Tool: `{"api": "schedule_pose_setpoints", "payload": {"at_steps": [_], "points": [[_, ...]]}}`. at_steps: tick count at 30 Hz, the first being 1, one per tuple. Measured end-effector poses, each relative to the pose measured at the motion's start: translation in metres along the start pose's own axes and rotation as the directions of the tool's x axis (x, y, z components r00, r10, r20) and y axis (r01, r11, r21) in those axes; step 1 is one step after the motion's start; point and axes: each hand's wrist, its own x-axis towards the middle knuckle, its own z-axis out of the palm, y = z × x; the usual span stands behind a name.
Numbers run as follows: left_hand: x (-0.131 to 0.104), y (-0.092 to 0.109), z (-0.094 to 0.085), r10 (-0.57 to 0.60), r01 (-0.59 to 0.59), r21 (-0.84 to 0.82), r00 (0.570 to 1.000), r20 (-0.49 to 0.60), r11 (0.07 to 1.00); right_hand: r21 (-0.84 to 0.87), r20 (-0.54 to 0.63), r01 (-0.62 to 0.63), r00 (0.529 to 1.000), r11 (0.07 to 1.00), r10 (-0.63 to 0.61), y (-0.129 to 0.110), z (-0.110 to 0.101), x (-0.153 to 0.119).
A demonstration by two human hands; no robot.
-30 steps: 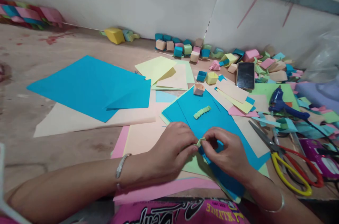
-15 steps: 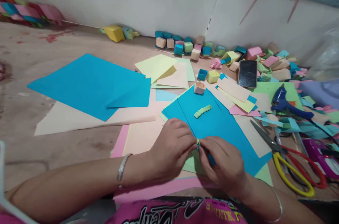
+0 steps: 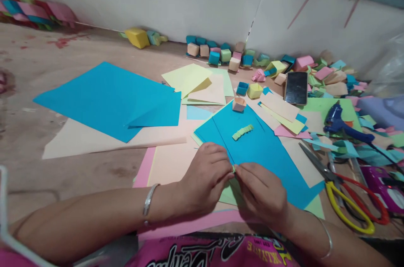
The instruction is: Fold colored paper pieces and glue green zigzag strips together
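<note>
My left hand (image 3: 206, 178) and my right hand (image 3: 263, 191) meet fingertip to fingertip over the near edge of a blue paper sheet (image 3: 252, 149). Pinched between both is a small green paper piece (image 3: 234, 169), mostly hidden by the fingers. On the blue sheet, just beyond my hands, lies a folded light green strip (image 3: 243, 132). A small peach paper box (image 3: 239, 104) stands at the sheet's far corner, with a blue box (image 3: 242, 88) and a yellow box (image 3: 255, 91) behind it.
Open scissors (image 3: 331, 180) and a blue glue gun (image 3: 341, 124) lie at the right, near a phone (image 3: 296, 88) and paper scraps. Large blue paper (image 3: 107, 98) spreads at the left. Small paper boxes (image 3: 214, 57) line the wall.
My fingertips have drawn closer together and slightly left, covering more of the small green piece. The blue bit that showed beneath my right fingers is now hidden.
</note>
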Motion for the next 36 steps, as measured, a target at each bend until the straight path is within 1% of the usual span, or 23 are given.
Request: {"api": "schedule_pose_setpoints", "payload": {"at_steps": [2, 4, 6, 8, 10, 11, 13, 15, 17, 18, 19, 20, 21, 22, 23, 24, 25, 26, 27, 29, 32, 34, 36], "points": [[-0.002, 0.000, 0.001, 0.000, 0.000, -0.004, 1.000, -0.004, 1.000, -0.032, -0.021, 0.018, 1.000, 0.999, -0.018, -0.001, 0.002, -0.002], [-0.002, 0.000, -0.001, -0.001, 0.001, 0.000, 1.000, 0.018, 1.000, 0.025, -0.013, -0.013, 1.000, 1.000, 0.013, -0.001, -0.001, 0.000], [-0.001, 0.000, -0.006, 0.016, -0.016, 0.002, 0.998, 0.060, 1.000, 0.190, 0.058, -0.117, 0.992, 0.975, 0.108, 0.002, -0.008, 0.008], [0.002, 0.000, -0.012, 0.061, -0.060, -0.012, 0.993, 0.103, 0.998, 0.372, 0.190, -0.265, 0.960, 0.889, 0.206, 0.007, -0.018, 0.017], [0.005, 0.000, -0.018, 0.119, -0.114, -0.047, 0.985, 0.127, 0.992, 0.486, 0.337, -0.407, 0.904, 0.773, 0.263, 0.014, -0.027, 0.025], [0.007, 0.000, -0.020, 0.132, -0.124, -0.066, 0.982, 0.137, 0.990, 0.519, 0.412, -0.484, 0.864, 0.705, 0.290, 0.018, -0.030, 0.028], [0.010, 0.000, -0.022, 0.143, -0.126, -0.111, 0.976, 0.162, 0.986, 0.554, 0.558, -0.639, 0.761, 0.535, 0.332, 0.025, -0.033, 0.031], [0.011, -0.001, -0.022, 0.143, -0.114, -0.153, 0.970, 0.197, 0.982, 0.570, 0.675, -0.750, 0.661, 0.336, 0.329, 0.030, -0.032, 0.032], [0.011, -0.002, -0.021, 0.153, -0.119, -0.174, 0.968, 0.201, 0.978, 0.584, 0.729, -0.790, 0.612, 0.189, 0.305, 0.034, -0.026, 0.030], [0.011, -0.003, -0.020, 0.173, -0.136, -0.183, 0.963, 0.205, 0.974, 0.585, 0.736, -0.794, 0.605, 0.162, 0.305, 0.036, -0.023, 0.029], [0.011, -0.004, -0.018, 0.169, -0.136, -0.182, 0.969, 0.181, 0.974, 0.582, 0.740, -0.796, 0.603, 0.165, 0.297, 0.037, -0.019, 0.028], [0.010, -0.005, -0.017, 0.180, -0.144, -0.186, 0.965, 0.191, 0.972, 0.583, 0.743, -0.794, 0.608, 0.173, 0.280, 0.039, -0.016, 0.026], [0.010, -0.006, -0.016, 0.195, -0.157, -0.190, 0.959, 0.203, 0.969, 0.585, 0.726, -0.780, 0.626, 0.222, 0.285, 0.039, -0.013, 0.026], [0.009, -0.007, -0.015, 0.200, -0.162, -0.187, 0.958, 0.206, 0.969, 0.578, 0.694, -0.746, 0.663, 0.331, 0.280, 0.040, -0.011, 0.025], [0.008, -0.008, -0.014, 0.194, -0.157, -0.181, 0.958, 0.210, 0.971, 0.568, 0.654, -0.686, 0.712, 0.456, 0.257, 0.040, -0.010, 0.025], [0.008, -0.009, -0.014, 0.193, -0.156, -0.177, 0.957, 0.216, 0.972, 0.544, 0.614, -0.608, 0.758, 0.578, 0.220, 0.040, -0.011, 0.026], [0.007, -0.010, -0.013, 0.192, -0.156, -0.173, 0.956, 0.222, 0.973, 0.510, 0.584, -0.522, 0.794, 0.684, 0.170, 0.040, -0.012, 0.027], [0.007, -0.010, -0.013, 0.195, -0.157, -0.172, 0.953, 0.231, 0.972, 0.473, 0.566, -0.442, 0.815, 0.762, 0.122, 0.040, -0.013, 0.027], [0.006, -0.010, -0.013, 0.198, -0.159, -0.174, 0.950, 0.241, 0.972, 0.440, 0.558, -0.377, 0.826, 0.815, 0.080, 0.039, -0.015, 0.028], [0.007, -0.010, -0.013, 0.198, -0.152, -0.187, 0.945, 0.259, 0.970, 0.389, 0.554, -0.279, 0.832, 0.878, 0.018, 0.037, -0.017, 0.028], [0.008, -0.008, -0.013, 0.197, -0.136, -0.237, 0.946, 0.257, 0.962, 0.389, 0.510, -0.186, 0.859, 0.903, -0.043, 0.032, -0.013, 0.024], [0.009, -0.007, -0.012, 0.202, -0.128, -0.272, 0.944, 0.263, 0.954, 0.381, 0.479, -0.187, 0.878, 0.905, -0.020, 0.027, -0.007, 0.020], [0.008, -0.006, -0.011, 0.198, -0.106, -0.313, 0.940, 0.278, 0.944, 0.378, 0.468, -0.239, 0.883, 0.894, 0.039, 0.024, -0.001, 0.017]]}}
